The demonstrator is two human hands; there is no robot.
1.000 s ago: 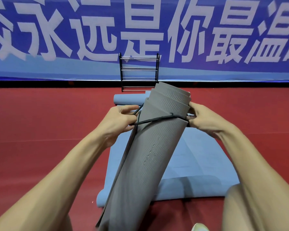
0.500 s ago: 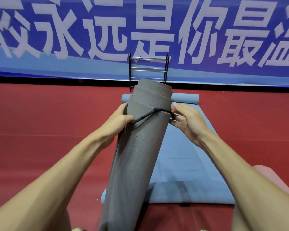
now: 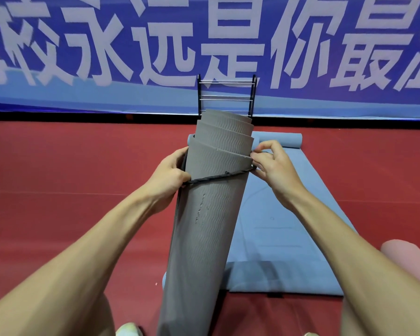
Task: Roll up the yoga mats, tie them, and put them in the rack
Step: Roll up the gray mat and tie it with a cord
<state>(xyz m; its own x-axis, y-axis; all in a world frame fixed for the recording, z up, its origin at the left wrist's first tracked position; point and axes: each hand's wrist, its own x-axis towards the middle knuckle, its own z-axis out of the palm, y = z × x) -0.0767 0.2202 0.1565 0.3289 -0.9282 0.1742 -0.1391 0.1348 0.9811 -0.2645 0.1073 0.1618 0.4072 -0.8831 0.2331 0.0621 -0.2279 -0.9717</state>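
Observation:
A rolled grey yoga mat (image 3: 204,226) stands almost upright in front of me, leaning slightly right, its layered top end showing. A black cord (image 3: 218,177) runs around it near the top. My left hand (image 3: 170,175) grips the cord against the mat's left side. My right hand (image 3: 272,166) pinches the cord at the mat's right edge. Behind the roll, a blue yoga mat (image 3: 277,226) lies flat on the floor, curled at both ends. A black rack (image 3: 226,95) with metal bars stands against the banner wall.
The floor (image 3: 70,178) is red. A pink rolled mat (image 3: 412,260) shows at the right edge. A blue banner (image 3: 107,44) with large white characters covers the back wall. A light shoe (image 3: 129,329) peeks in at the bottom.
The grey roll has swung from a rightward lean to nearly upright. My view shifted so the rack and blue mat sit further right, and the pink mat has come into view.

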